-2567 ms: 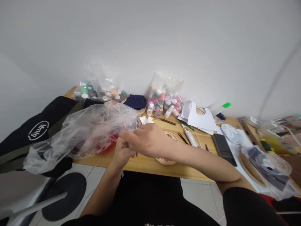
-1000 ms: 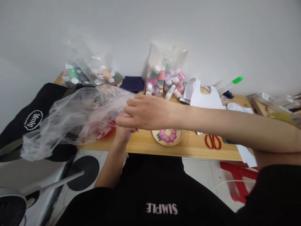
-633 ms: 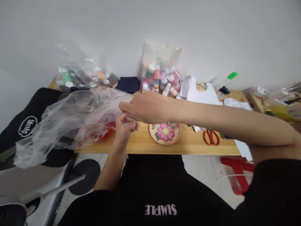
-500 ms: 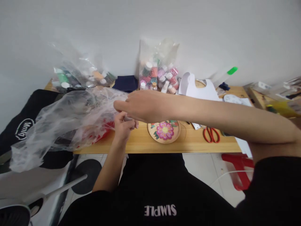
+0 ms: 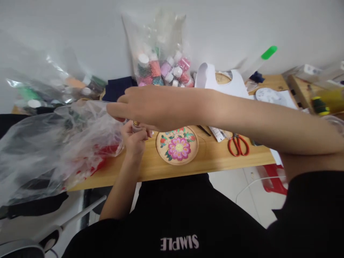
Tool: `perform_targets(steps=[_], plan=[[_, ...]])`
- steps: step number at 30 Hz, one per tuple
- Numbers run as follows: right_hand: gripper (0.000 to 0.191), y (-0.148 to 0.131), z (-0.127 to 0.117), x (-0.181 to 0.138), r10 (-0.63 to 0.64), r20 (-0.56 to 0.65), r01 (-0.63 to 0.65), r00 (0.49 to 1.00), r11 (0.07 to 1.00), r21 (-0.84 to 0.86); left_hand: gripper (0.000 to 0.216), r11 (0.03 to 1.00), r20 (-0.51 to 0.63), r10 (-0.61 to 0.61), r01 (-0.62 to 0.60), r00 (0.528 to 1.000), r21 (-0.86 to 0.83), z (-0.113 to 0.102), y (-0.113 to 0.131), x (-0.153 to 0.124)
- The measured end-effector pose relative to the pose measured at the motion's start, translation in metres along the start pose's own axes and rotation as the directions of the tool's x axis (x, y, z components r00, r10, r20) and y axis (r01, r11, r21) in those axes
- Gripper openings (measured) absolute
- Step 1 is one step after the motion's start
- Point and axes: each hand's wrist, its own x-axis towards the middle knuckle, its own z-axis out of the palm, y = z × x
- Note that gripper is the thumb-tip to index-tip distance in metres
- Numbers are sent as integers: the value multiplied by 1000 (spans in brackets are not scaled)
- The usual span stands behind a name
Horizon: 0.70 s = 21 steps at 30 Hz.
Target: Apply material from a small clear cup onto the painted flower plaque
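My left hand (image 5: 133, 140) is closed round a small clear bottle (image 5: 135, 126) with a gold-brown top, at the mouth of a big crumpled clear plastic bag (image 5: 53, 143) on the wooden table (image 5: 215, 157). Just above it, my right hand (image 5: 150, 107) reaches across from the right, fingers curled and pressed together over the bottle's top; whether it grips anything is hidden. A round wooden plate (image 5: 177, 145) painted with a pink flower lies right of my left hand.
Two clear bags of small bead bottles (image 5: 161, 64) (image 5: 53, 86) stand against the wall. Red scissors (image 5: 238, 145), a folded navy cloth (image 5: 118, 87), white paper (image 5: 228, 84) and a green-capped tube (image 5: 258, 62) lie on the table. A red stool (image 5: 274, 179) stands below right.
The view has tilted down and closer. My left hand has come out of the bag's mouth and now shows a small bottle; my right hand stays above it.
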Motion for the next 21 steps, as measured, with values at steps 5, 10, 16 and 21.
perform_targets(steps=[5,10,16,21], plan=[[22,8,2,-4,106,66,-101,992,992,-74,23,997,-17,16,-14,1000,73,4,-9,4],[24,17,6,-6,74,16,-72,997,993,-98,25,992,-85,-4,14,996,125,0,-22,5],[27,23,3,-10,94,48,-91,994,994,-64,20,988,-13,-8,10,1000,156,0,-29,4],[28,23,2,-9,138,103,-138,985,990,-10,17,982,-49,-14,23,999,188,0,-32,3]])
